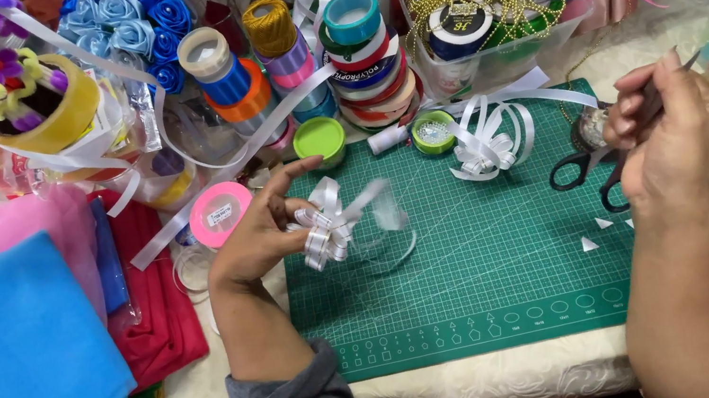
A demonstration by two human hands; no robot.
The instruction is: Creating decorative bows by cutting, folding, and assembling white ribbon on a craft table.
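The left hand [260, 234] rises from a grey sleeve, wrist bent, forefinger stretched out while thumb and remaining fingers pinch a looped white satin ribbon bow [326, 228] just above the green gridded cutting mat [484, 283]. The right hand [665, 133] hovers over the mat's right edge, fingers curled shut around a thin dark tool [685, 63]. Black-handled scissors [594, 168] lie beneath it. A second glossy white ribbon bow [487, 143] rests on the mat on the desk.
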